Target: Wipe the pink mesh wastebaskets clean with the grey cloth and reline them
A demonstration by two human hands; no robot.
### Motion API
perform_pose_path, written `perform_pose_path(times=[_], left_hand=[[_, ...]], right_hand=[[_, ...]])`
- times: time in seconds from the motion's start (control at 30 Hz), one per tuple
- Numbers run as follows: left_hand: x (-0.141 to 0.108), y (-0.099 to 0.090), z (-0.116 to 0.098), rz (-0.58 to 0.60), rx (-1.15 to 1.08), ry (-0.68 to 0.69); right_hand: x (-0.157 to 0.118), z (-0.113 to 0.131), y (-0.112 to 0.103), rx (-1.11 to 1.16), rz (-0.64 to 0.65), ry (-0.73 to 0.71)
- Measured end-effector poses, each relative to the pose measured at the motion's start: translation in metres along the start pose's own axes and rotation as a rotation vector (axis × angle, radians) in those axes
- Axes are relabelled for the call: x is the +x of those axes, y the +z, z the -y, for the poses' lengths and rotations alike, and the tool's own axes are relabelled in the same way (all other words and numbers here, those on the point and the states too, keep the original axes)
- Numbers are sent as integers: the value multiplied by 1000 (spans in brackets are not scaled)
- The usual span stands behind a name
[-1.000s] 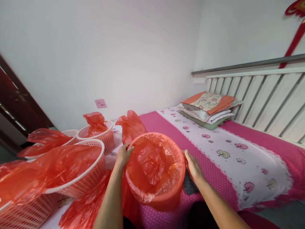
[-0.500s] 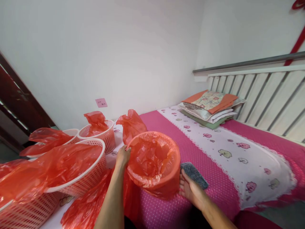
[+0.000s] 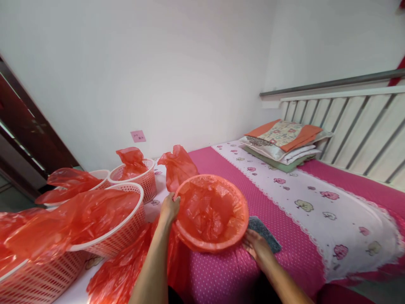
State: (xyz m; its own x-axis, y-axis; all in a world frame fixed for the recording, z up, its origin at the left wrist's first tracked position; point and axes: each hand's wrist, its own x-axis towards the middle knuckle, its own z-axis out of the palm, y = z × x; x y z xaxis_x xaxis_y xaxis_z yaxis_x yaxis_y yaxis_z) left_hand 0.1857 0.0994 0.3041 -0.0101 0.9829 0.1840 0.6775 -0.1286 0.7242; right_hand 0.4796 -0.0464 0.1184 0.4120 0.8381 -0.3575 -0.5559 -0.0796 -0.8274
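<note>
A round basket (image 3: 211,244) stands in front of me, lined with a red plastic bag (image 3: 210,211) that is folded out over its rim. The mouth faces up and toward me, and the bag's film lies crumpled inside. My left hand (image 3: 170,207) grips the rim on the left side, fingers closed. At the lower right, my right hand (image 3: 257,247) has its fingers curled against the rim and outer wall. Just beyond that hand, a grey cloth (image 3: 265,233) lies on the bed. Loose red bags (image 3: 126,264) are bunched left of my left forearm.
Several pink and white mesh baskets (image 3: 128,228) with red bags draped in them crowd the left. Behind the held basket is an upright red bag (image 3: 179,166). Folded bedding (image 3: 283,141) is stacked near the white headboard (image 3: 354,131) on the pink dotted bedspread (image 3: 218,274).
The basket has tipped so that its mouth faces me more and less of its outer wall shows. My right hand has risen slightly with it. The view has turned slightly left.
</note>
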Motion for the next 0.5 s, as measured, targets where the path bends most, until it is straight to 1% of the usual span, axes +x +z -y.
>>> perform_pose_path(times=[0.03,0.07,0.1,0.13,0.17,0.2,0.23,0.27,0.3,0.33,0.37,0.4,0.43,0.5], left_hand=[[-4,0,-5,2,4,19],[-9,1,-10,5,7,38],[-13,2,-15,9,11,57],[-17,3,-20,13,14,74],[-21,4,-24,18,17,88],[-24,6,-29,23,19,99],[-27,8,-33,26,21,107],[-31,10,-38,26,26,117],[-34,12,-41,23,34,128],[-37,13,-45,18,46,140],[-40,15,-48,13,61,152],[-43,16,-52,9,77,160],[-46,16,-55,7,93,164],[-52,17,-60,13,108,162]], right_hand=[[-2,12,0,-10,-81,-86],[-7,29,2,-25,-172,-201],[-15,48,7,-78,-286,-348],[-24,69,13,-164,-354,-508],[-34,90,22,-237,-376,-655],[-43,110,33,-281,-336,-764],[-51,127,46,-334,-247,-838],[-57,140,61,-410,-116,-875],[-60,148,77,-539,60,-871],[-60,152,94,-689,242,-846],[-57,152,111,-857,398,-812],[-53,149,127,-1003,490,-767],[-48,143,142,-1104,522,-710],[-42,128,166,-1106,493,-720]])
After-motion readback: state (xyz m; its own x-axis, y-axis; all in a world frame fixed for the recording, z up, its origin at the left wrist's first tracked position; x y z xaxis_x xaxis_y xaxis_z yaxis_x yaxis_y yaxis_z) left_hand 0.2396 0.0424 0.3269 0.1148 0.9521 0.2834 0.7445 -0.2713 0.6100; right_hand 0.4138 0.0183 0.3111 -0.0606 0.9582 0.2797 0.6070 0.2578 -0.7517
